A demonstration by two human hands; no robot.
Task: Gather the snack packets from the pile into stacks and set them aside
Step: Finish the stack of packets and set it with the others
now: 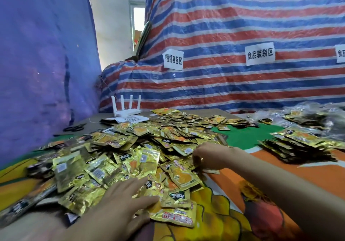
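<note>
**A:** Where are the packets (182,173)?

**B:** Most lie in one loose pile (130,147) between the hands and beyond them. They overlap every way, so none sits square enough to stack as it lies.

**A:** And the hands?

**B:** The left hand (128,199) lies flat on the pile's near edge with its fingers straight, probably to pin or sweep packets together. The right hand (207,156) is at the pile's right edge with its fingers curled down into it. I cannot tell whether it pinches a packet.

**A:** Why the gap on the right?

**B:** Beyond the right hand, well apart from the pile, stacks (298,143) lie on the bench (248,134). I judge the gap keeps sorted packets from mixing back. Far past the left hand are a router (127,110) and scissors (74,128), out of the way.
</note>
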